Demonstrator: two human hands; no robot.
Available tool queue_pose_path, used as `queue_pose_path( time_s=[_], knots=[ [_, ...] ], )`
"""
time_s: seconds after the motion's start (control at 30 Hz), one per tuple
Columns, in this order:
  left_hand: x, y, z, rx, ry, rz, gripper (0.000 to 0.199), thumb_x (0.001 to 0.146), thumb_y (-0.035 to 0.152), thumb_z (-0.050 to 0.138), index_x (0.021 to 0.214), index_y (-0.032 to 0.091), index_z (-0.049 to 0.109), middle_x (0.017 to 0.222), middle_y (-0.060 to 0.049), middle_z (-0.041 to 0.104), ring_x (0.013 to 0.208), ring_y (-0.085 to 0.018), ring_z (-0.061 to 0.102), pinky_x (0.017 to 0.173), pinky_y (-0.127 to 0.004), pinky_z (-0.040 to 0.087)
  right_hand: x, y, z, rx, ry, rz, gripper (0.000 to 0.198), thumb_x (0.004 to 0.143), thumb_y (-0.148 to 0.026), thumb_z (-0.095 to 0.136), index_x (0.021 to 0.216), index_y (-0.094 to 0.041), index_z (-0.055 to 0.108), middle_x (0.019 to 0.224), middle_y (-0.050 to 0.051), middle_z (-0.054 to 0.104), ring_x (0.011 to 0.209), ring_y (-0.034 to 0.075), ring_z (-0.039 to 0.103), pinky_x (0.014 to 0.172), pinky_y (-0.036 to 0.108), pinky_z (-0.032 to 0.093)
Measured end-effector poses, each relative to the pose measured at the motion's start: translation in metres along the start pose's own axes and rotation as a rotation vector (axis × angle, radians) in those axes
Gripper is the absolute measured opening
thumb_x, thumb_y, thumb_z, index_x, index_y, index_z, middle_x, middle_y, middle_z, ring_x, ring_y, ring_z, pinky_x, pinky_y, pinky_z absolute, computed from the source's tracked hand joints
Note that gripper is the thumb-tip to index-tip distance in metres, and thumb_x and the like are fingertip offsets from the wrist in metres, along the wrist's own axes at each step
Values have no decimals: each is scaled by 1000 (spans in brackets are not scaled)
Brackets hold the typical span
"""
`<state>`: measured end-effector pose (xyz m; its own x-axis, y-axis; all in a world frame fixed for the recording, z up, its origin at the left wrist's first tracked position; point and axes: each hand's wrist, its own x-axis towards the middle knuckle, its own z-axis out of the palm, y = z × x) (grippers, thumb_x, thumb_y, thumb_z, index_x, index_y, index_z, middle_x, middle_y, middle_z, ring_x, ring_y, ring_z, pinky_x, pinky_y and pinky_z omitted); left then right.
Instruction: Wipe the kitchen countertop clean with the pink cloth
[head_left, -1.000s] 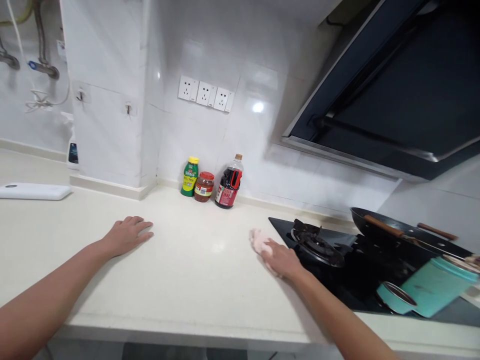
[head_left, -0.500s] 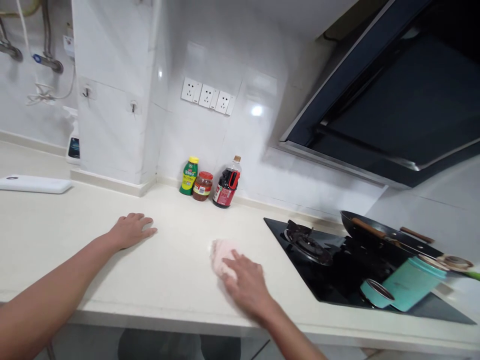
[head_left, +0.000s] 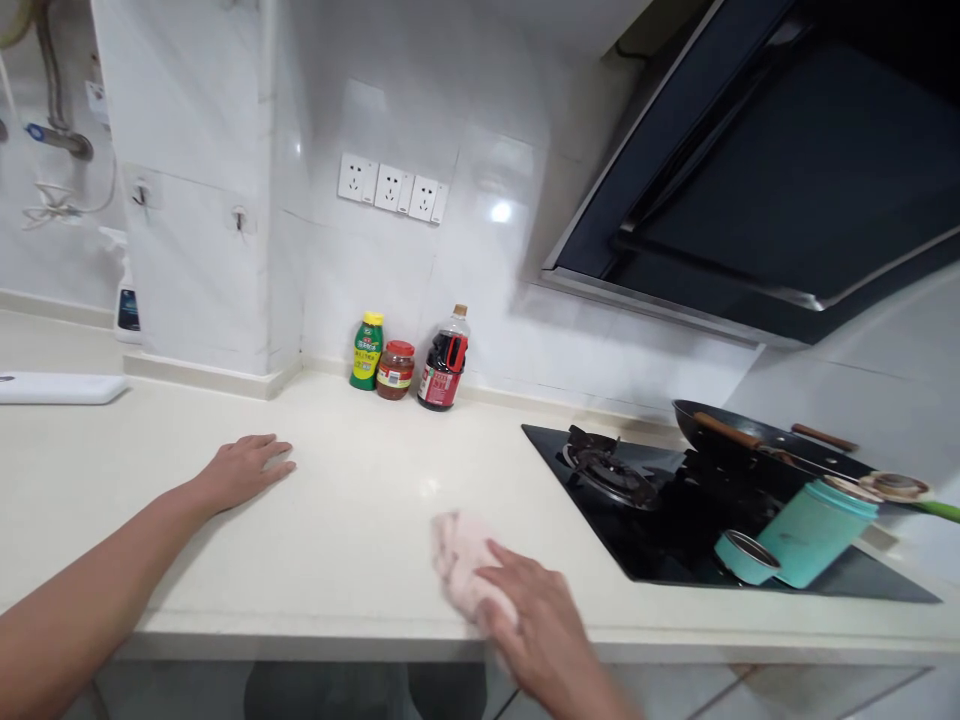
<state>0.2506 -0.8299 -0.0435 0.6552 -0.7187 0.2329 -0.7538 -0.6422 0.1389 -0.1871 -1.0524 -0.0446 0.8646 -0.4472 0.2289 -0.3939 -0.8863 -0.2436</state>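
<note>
A pale pink cloth lies bunched on the white countertop, close to the front edge. My right hand grips it, with the fingers pressed over its right side; hand and cloth are slightly blurred. Farther left, my left hand rests flat on the counter with its fingers stretched out, holding nothing. Behind the hands, against the wall, stand a green bottle with a yellow cap, a red-lidded jar and a large dark sauce bottle.
To the right is a black gas hob bearing a wok, a teal canister and a small teal cup. A range hood overhangs it. A spray bottle and a white flat object are at left.
My right hand and the cloth have moved toward the front edge and slightly right. The left hand stays flat on the counter. The view has shifted a little.
</note>
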Motion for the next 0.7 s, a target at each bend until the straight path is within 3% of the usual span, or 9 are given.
queue_pose_path(
  time_s=[0.17,0.33,0.5,0.7],
  knots=[
    [1,0,3,9,11,26,67,89,59,36,137,21,63,150,-14,55,140,-37,47,110,-49,39,-33,107,-19,-261,-14,291,58,95,-53,33,136,-26,64,156,6,44,133,34,53,103,55,45],
    [1,-2,6,45,-19,27,67,92,56,33,142,19,59,153,-15,51,144,-35,43,114,-47,37,-36,151,-26,-311,-156,273,71,86,-63,47,145,-24,56,156,9,42,135,39,52,109,58,42],
    [0,-4,11,55,-22,35,64,94,53,32,141,19,60,153,-16,50,144,-36,43,114,-49,38,12,156,-18,-339,-125,272,64,91,-49,39,145,-20,57,156,11,43,134,35,53,111,53,41],
    [-8,0,8,19,6,38,61,96,55,34,139,22,61,152,-14,52,143,-37,44,113,-51,38,114,177,-4,-347,-115,336,65,91,-51,39,147,-22,54,156,11,45,134,37,50,109,53,39]
  ],
)
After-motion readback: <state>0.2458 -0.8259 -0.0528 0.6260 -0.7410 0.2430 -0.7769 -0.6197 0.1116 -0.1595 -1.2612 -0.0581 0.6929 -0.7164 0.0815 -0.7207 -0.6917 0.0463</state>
